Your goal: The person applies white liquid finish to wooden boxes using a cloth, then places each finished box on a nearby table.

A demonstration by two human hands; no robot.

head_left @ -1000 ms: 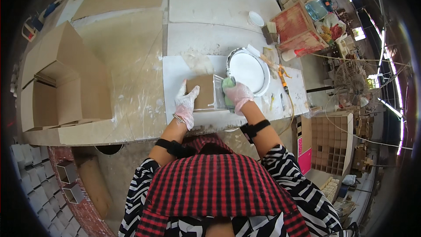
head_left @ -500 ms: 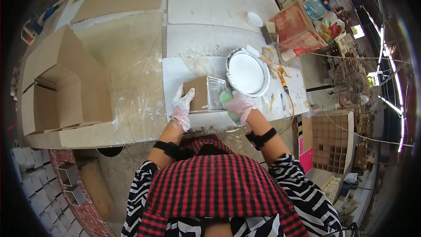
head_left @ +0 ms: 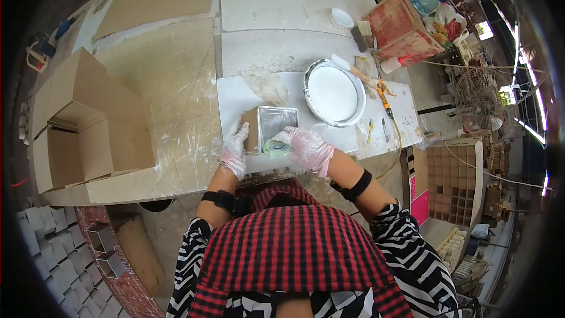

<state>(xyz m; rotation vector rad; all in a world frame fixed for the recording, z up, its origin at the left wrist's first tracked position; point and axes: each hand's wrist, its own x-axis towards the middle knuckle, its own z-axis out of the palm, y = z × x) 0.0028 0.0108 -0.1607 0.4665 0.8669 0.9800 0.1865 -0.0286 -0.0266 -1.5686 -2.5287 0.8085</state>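
Note:
My left hand (head_left: 236, 148), in a paint-smeared thin glove, grips the brown side of a small square box (head_left: 251, 125). A white rim edges the box's upward-turned face, which looks grey and streaked with white. My right hand (head_left: 309, 150), gloved too, is closed on a pale green sponge (head_left: 274, 148). The sponge lies against the near edge of that face, and the fingers partly cover it. Just right of the box stands a round tub of white paint (head_left: 333, 93) with a smeared rim. Under the box is a white board (head_left: 229, 97).
A crumpled cloth (head_left: 265, 84) lies beyond the box. Behind the tub are a flat brush (head_left: 347, 68) and an orange-and-black tool (head_left: 384, 95) with a hose. Bare cardboard boxes (head_left: 88, 123) stand at left; a small white bowl (head_left: 341, 17) is farther back.
The box has turned so that its white-rimmed face shows more toward me. My right hand has moved left with the sponge, from beside the box onto its face.

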